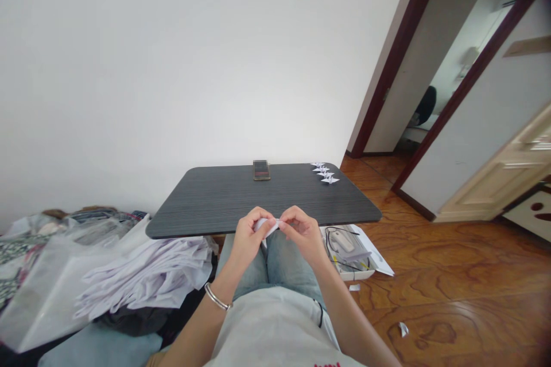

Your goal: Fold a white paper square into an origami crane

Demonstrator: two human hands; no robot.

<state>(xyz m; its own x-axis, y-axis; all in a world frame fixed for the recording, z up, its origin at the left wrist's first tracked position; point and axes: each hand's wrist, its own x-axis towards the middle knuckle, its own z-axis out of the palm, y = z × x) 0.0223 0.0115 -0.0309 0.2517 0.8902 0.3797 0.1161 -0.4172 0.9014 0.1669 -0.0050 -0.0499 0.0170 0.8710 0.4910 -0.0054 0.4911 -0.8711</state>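
Observation:
Both my hands meet just in front of the near edge of a dark grey table (224, 200), above my jeans. My left hand (248, 237) and my right hand (303, 231) are both closed in a pinch on a small piece of folded white paper (269, 228) held between them. A silver bangle sits on my left wrist. On the table's far right corner lies a row of several small folded white paper figures (326, 174). A phone (261, 170) stands at the table's far edge.
A heap of white paper sheets (146, 272) and plastic bags (47, 281) lies at my left. An open white box with a cable (350, 249) rests on the wooden floor at the right, with paper scraps (403, 329) nearby. A doorway opens at the right.

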